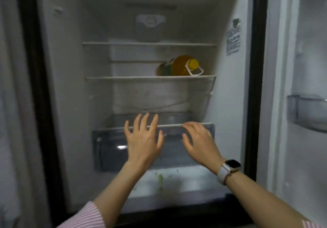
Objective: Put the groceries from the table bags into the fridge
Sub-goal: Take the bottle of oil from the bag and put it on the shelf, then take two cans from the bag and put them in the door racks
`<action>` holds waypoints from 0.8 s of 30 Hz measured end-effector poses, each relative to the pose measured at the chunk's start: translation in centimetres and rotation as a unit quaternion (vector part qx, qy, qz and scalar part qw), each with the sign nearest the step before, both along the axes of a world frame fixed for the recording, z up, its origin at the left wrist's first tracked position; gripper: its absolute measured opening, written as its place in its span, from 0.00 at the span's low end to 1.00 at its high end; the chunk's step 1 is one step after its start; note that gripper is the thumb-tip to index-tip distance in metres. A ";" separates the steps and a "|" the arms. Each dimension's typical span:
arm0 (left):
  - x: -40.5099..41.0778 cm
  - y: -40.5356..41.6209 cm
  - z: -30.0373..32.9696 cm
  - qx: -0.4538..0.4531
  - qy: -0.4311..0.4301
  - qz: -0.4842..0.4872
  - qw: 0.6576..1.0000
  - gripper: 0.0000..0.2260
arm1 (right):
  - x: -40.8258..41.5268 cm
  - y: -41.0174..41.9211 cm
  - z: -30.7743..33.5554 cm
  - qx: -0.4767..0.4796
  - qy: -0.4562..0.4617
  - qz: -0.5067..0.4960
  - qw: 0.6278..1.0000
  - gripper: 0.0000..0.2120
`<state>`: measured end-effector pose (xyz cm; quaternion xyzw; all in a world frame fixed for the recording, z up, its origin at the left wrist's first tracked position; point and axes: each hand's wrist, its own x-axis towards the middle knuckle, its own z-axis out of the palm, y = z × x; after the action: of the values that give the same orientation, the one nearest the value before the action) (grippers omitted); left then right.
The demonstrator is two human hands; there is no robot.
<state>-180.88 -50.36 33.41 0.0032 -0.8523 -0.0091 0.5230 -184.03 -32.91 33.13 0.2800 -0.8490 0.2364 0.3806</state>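
White fridge interior fills the view, its door swung open to the right and its black frame at either side. Nearest are two forearms, the left in a pink-and-white striped sleeve, the right wearing a pale-strapped smartwatch with a dark square face. Both reach in front of the dark translucent plastic crisper drawer at the bottom. The left hand has its fingers spread wide and straight, holding nothing. The right hand is relaxed and slightly arched, also holding nothing; whether either touches the drawer cannot be told. Farther back, on the middle glass shelf, a large amber bottle with a yellow cap and white handle lies on its side toward the right.
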 end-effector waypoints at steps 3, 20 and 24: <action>6.5 -0.1 -6.7 0.023 -0.037 0.000 0.999 0.20 | 4.9 -0.2 -6.6 0.005 -0.057 0.053 0.997 0.21; 55.8 -13.8 -29.7 0.277 -0.325 0.387 0.817 0.18 | 39.7 -20.7 -28.5 0.271 -0.301 0.406 0.820 0.24; 68.8 -17.7 -30.3 0.339 -0.277 0.477 0.762 0.14 | 51.0 -30.3 -29.6 0.295 -0.292 0.501 0.760 0.28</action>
<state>-112.06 -68.07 3.12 0.5888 -0.7897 -0.0455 0.1662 -133.02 -63.16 3.49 0.6812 -0.6855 0.2017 -0.1597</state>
